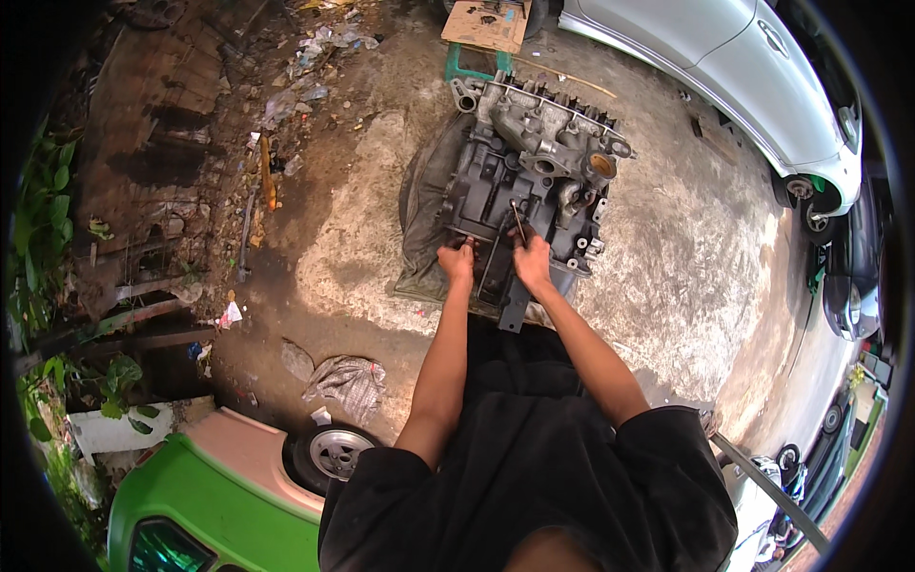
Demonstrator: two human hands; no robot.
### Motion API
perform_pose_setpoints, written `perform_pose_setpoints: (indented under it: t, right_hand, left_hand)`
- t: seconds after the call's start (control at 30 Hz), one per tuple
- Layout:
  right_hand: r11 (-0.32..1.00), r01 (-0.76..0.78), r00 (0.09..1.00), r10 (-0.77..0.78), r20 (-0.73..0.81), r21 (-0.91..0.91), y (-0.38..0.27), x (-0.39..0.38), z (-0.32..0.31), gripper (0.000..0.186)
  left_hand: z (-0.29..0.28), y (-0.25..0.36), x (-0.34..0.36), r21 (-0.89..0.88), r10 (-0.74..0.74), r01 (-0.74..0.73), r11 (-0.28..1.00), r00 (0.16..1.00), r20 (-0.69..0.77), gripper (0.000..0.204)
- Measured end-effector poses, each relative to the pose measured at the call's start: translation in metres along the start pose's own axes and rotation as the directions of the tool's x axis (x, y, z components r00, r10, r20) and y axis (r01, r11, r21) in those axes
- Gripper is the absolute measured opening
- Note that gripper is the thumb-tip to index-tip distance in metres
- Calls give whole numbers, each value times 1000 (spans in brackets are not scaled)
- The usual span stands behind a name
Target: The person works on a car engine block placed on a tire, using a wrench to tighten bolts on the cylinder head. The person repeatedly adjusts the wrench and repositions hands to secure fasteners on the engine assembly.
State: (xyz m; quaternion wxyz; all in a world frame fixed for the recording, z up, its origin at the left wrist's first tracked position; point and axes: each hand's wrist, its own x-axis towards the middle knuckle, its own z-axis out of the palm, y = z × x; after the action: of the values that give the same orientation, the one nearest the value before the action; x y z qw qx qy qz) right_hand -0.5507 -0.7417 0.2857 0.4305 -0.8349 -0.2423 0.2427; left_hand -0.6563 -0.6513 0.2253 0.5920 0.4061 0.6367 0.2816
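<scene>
A grey metal engine (491, 181) with a silver intake manifold (529, 138) lies on a dark, stained cloth (419, 238) in front of me. My left hand (457, 258) is closed at the engine's lower left edge, and I cannot make out what its fingers grip. Just right of it, my right hand (531, 255) grips a slim metal tool (518, 214), which slants up over the dark middle of the engine. A dark metal strip (510, 316) sticks out at the engine's near edge.
Beyond the engine are a cardboard piece (481, 24) and a green frame (453, 64). A silver car (743, 67) stands at upper right, a green and pink car (181, 486) at lower left. Debris (305, 67) and rusty, broken boards (143, 162) lie to the left.
</scene>
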Motion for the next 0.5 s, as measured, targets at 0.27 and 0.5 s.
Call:
perform_pose_setpoints:
  t: [0.27, 0.5]
  right_hand:
    - [1000, -15, 1000, 15, -4, -11, -1, 1, -1, 14]
    - [1000, -14, 1000, 14, -20, 4, -1, 0, 0, 14]
  left_hand:
    - [3, -15, -1, 264, 268, -227, 937, 955, -129, 11]
    - [4, -30, 18, 57, 180, -176, 983, 980, -80, 7]
